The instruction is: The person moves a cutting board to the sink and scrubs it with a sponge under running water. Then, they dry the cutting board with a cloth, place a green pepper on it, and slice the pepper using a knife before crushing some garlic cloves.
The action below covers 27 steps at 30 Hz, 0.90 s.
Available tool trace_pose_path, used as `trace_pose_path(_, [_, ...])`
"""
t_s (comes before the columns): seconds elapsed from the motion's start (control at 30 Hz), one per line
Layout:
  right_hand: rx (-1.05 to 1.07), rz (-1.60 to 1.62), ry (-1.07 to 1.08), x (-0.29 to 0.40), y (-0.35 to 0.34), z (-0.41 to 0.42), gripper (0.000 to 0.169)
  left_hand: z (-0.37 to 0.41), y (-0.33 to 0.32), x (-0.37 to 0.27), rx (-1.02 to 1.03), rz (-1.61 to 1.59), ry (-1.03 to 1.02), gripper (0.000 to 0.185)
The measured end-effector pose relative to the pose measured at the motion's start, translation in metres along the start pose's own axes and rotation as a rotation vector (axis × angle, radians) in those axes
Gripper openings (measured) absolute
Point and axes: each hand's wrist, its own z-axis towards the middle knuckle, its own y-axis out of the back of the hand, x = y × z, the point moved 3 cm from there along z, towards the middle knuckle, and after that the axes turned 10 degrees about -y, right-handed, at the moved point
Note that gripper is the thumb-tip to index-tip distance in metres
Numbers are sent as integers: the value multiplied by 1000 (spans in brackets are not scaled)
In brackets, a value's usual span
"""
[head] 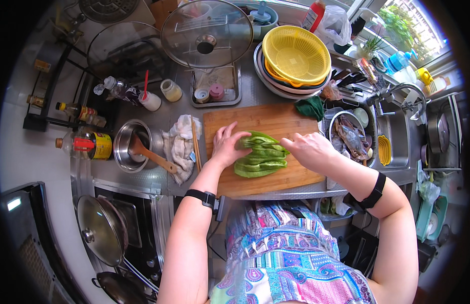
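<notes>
Several long green peppers (259, 167) lie side by side on a wooden cutting board (227, 182); they look split and flattened. My left hand (228, 146) presses on the left end of the upper ones, its thumb and fingers spread around them. In my right hand (309, 149) is a knife (271, 143), seen nearly edge-on as a thin line over the upper peppers. Its handle is hidden by my fingers, and how deep the blade sits cannot be told. A dark green cloth (310, 107) rests on the board's far right corner.
Wooden chopsticks (196, 146), a rumpled rag (180, 152) and a steel bowl (122, 152) with a wooden spatula (151, 156) are left of the board. Stacked basins with a yellow colander (295, 55) stand behind. Right are a bowl of crab (350, 133) and the sink (400, 148).
</notes>
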Motion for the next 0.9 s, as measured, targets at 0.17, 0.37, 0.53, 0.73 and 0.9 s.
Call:
trace_pose_path(0.17, [63, -35, -30, 9, -4, 13, 17, 5, 1, -3, 34, 20, 28, 51])
trace_pose_path(0.37, [136, -17, -45, 8, -4, 9, 15, 4, 3, -2, 60, 39, 40, 52])
trace_pose_path(0.53, [198, 28, -66, -3, -2, -1, 16, 4, 4, -7, 57, 97, 29, 55])
trace_pose_path(0.73, [240, 68, -71, -17, -10, -8, 15, 4, 4, -9, 81, 115, 33, 57])
trace_pose_path(0.9, [232, 124, -70, -28, -17, -15, 15, 6, 4, -14, 115, 148, 42, 58])
